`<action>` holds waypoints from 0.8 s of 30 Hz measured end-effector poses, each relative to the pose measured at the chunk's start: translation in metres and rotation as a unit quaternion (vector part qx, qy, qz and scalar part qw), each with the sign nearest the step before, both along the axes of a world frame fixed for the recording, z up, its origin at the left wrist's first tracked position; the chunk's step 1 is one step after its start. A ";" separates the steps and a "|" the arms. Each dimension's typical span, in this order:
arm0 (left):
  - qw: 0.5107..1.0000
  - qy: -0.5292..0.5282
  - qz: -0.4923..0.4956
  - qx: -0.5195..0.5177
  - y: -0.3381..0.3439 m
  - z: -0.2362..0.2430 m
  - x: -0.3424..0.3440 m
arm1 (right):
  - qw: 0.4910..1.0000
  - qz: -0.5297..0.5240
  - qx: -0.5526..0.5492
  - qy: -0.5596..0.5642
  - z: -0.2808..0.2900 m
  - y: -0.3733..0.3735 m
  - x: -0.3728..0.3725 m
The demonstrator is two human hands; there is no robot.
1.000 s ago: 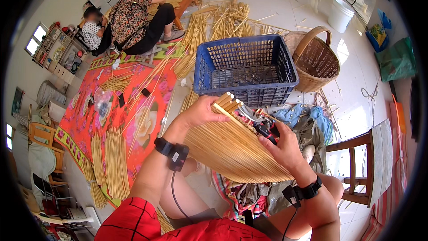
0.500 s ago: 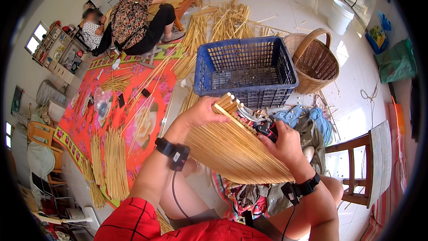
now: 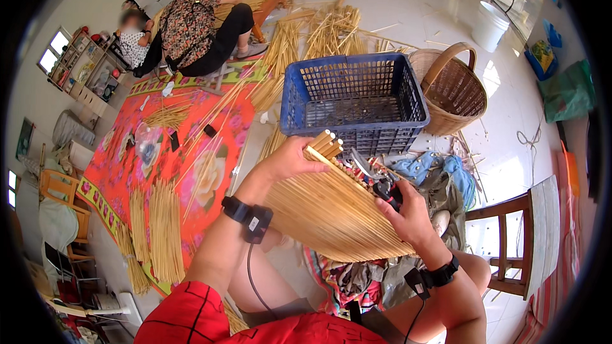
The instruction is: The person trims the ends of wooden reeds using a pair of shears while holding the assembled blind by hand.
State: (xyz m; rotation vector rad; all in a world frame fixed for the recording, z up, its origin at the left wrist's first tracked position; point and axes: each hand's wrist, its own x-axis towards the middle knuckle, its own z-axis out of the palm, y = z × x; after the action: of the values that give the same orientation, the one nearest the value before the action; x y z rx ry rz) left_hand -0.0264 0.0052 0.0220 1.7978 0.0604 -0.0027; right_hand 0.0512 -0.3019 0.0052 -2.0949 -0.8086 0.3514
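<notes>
Little has changed since a second ago: the fan of bamboo strips point(image 3: 331, 210) still lies across the person's lap, and both hands keep their places. The left hand point(image 3: 287, 160) is closed over the bunched strip ends at the fan's far corner. The right hand point(image 3: 408, 213) is wrapped round a dark-handled cutter point(image 3: 382, 185) at the fan's right edge (its blade is mostly hidden, so open or closed I cannot tell). Beyond stands a blue plastic crate point(image 3: 354, 99), a wicker basket point(image 3: 452, 86) just beside it. Further off, two seated people point(image 3: 191, 25) by a red floral mat point(image 3: 166, 165).
</notes>
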 end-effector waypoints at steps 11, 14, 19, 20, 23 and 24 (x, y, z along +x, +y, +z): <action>1.000 0.013 -0.013 0.019 -0.006 0.004 0.001 | 0.999 0.021 -0.005 -0.026 -0.007 0.010 -0.001; 1.000 0.020 -0.017 0.015 -0.005 0.003 0.001 | 1.000 0.016 -0.005 -0.010 -0.006 0.011 0.000; 0.998 0.042 -0.024 0.026 -0.006 0.012 0.000 | 0.998 0.023 -0.021 -0.054 -0.003 0.009 0.003; 0.999 0.041 -0.023 0.012 -0.006 0.010 0.000 | 0.997 0.025 -0.025 -0.073 -0.003 0.009 0.004; 0.999 0.032 -0.021 -0.012 -0.006 0.005 0.000 | 0.994 0.013 -0.035 -0.106 0.006 0.011 0.003; 0.999 0.029 -0.021 -0.017 -0.006 0.005 0.000 | 0.993 0.014 -0.043 -0.111 0.006 0.012 0.003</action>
State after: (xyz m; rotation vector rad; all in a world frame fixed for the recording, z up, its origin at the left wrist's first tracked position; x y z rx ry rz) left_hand -0.0261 -0.0004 0.0265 1.7657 0.0629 -0.0849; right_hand 0.0542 -0.2901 0.0109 -2.2317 -0.9697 0.1714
